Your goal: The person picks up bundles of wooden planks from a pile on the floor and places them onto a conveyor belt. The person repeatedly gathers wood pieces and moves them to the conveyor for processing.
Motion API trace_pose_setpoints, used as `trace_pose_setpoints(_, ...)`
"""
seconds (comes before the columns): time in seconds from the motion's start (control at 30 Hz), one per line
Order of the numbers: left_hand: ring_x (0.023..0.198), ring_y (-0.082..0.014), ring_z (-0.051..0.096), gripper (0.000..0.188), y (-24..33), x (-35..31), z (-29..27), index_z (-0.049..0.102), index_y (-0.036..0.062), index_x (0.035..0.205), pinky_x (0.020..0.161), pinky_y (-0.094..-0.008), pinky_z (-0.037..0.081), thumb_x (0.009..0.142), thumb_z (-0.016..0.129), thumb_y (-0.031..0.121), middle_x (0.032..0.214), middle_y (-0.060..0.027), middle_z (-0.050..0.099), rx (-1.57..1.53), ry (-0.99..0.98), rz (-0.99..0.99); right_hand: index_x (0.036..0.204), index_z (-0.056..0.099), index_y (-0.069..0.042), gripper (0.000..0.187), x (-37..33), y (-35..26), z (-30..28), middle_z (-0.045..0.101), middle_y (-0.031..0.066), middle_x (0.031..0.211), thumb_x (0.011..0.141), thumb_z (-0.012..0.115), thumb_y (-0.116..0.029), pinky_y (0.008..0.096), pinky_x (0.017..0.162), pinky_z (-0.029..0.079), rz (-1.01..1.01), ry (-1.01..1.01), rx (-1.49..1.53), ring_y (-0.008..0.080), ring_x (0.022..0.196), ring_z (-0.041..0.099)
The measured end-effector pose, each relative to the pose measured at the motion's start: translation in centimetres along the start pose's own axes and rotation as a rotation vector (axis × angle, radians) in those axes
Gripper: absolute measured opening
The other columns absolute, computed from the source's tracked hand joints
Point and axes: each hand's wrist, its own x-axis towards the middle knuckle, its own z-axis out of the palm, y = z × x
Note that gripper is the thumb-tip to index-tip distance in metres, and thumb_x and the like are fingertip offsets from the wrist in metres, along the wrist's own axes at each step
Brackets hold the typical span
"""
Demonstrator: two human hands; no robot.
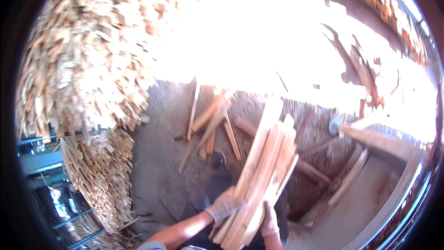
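Observation:
A bundle of long wooden slats [266,162] slants up and away in front of my body, its far ends in bright light. On its left side my left hand [226,204], in a pale work glove, is closed around the slats. My right hand [269,220], gloved too, grips the bundle's right side lower down, thumb along the wood. Several loose wooden strips [212,115] lie crossed on the ground beyond the bundle. Some fingers are hidden behind the wood, and motion blurs the picture.
A tall stack of cut wood [97,55] fills the left. At the right stands a wooden-edged bin or trough [370,194] with a plank [349,176] in it. Dark branch-like wood [360,69] shows in the glare behind; more stacked wood [384,4] lies far right.

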Motion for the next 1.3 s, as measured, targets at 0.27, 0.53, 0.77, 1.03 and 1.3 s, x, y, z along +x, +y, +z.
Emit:
trace_pose_setpoints(0.27, 0.093, -0.0302, 0.069, 0.064, 2.5, -8.9, -4.2, 0.06, 0.0078, 0.116, 0.082, -0.0411, 0.055, 0.073, 0.079, 0.051, 0.104, -0.0153, 0.07, -0.029, 0.239, 0.342, 0.136, 0.057, -0.007, 0.062, -10.1, -1.4, 9.3, 0.067, 0.0174, 0.124, 0.09, 0.067, -0.048, 0.056, 0.099, 0.05, 0.17, -0.136, 0.105, 0.0379, 0.11, 0.063)
trace_pose_setpoints(0.53, 0.113, -0.0382, 0.06, 0.088, 8.3, -12.8, -12.1, 0.049, 0.0061, 0.141, 0.1, -0.0481, 0.047, 0.069, 0.084, 0.043, 0.118, -0.0224, 0.065, 0.005, 0.472, 0.781, 0.14, 0.055, -0.01, 0.068, -12.3, -7.1, 20.2, 0.066, 0.0173, 0.128, 0.086, 0.073, -0.047, 0.0538, 0.104, 0.048, -0.158, -0.323, -0.341, 0.0338, 0.113, 0.063)
trace_pose_setpoints(0.77, 0.089, -0.0347, 0.068, 0.059, 25.9, -15.8, -17.2, 0.056, 0.0028, 0.127, 0.08, -0.0485, 0.057, 0.087, 0.071, 0.044, 0.104, -0.0218, 0.068, 0.946, 1.607, 1.429, 0.131, 0.058, 0.001, 0.056, -11.6, -15.5, 29.4, 0.07, 0.0127, 0.117, 0.09, 0.072, -0.034, 0.0436, 0.094, 0.056, -0.32, -0.618, -0.404, 0.0283, 0.104, 0.068)
trace_pose_setpoints(1.03, 0.108, -0.0396, 0.065, 0.088, 35.0, -6.9, -27.7, 0.05, 0.0015, 0.133, 0.09, -0.0465, 0.054, 0.067, 0.085, 0.048, 0.114, -0.0232, 0.066, 0.0, 0.56, 0.831, 0.14, 0.048, 0.0, 0.064, -8.5, -29.2, 47.2, 0.067, 0.0137, 0.122, 0.085, 0.073, -0.021, 0.039, 0.096, 0.054, -0.425, -0.804, -0.457, 0.0253, 0.109, 0.066)
trace_pose_setpoints(1.3, 0.087, -0.0288, 0.07, 0.066, 60.0, -2.7, -34.0, 0.049, 0.0024, 0.13, 0.074, -0.0406, 0.058, 0.071, 0.074, 0.02, 0.103, -0.0148, 0.068, -0.553, 0.482, 1.014, 0.123, 0.061, 0.002, 0.052, -14.0, -50.9, 69.1, 0.071, 0.0084, 0.105, 0.084, 0.08, -0.025, 0.0327, 0.087, 0.054, -0.793, -0.776, -0.869, 0.0183, 0.094, 0.067)
